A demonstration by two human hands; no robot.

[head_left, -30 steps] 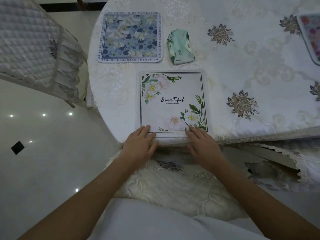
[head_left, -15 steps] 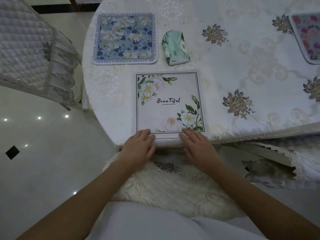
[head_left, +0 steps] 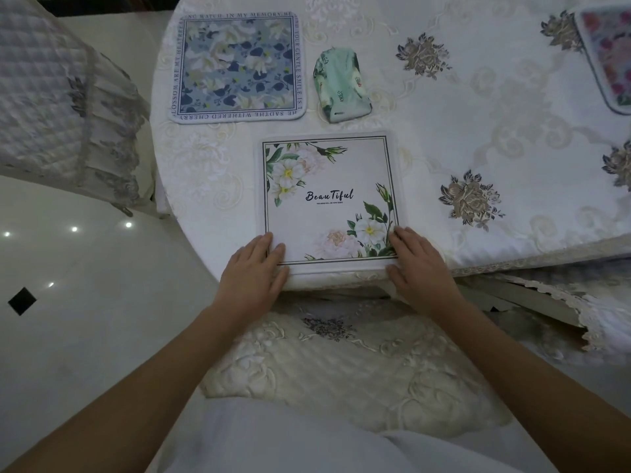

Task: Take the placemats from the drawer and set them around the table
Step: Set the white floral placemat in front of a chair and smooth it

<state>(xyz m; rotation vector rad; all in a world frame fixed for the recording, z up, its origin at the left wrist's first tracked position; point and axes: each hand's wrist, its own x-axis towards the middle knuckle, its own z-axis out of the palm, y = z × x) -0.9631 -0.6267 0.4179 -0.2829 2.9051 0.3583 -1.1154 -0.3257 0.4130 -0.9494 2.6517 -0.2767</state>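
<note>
A white square placemat (head_left: 327,199) printed with flowers and the word "Beautiful" lies flat at the near edge of the round table (head_left: 495,138). My left hand (head_left: 254,268) rests flat on its near left corner, fingers spread. At the near right corner lies my right hand (head_left: 418,264), also flat on the mat's edge. A blue floral placemat (head_left: 237,66) sits further back on the left. A pink floral placemat (head_left: 611,52) shows at the far right, cut off by the frame.
A mint green pouch (head_left: 341,83) lies between the blue mat and the white one. A quilted chair (head_left: 51,97) stands to the left of the table. Another cushioned chair seat (head_left: 341,363) is right below the table edge, in front of me.
Both hands slid apart along the white placemat's near edge, from its middle out to the two near corners. The mat itself has stayed in place.
</note>
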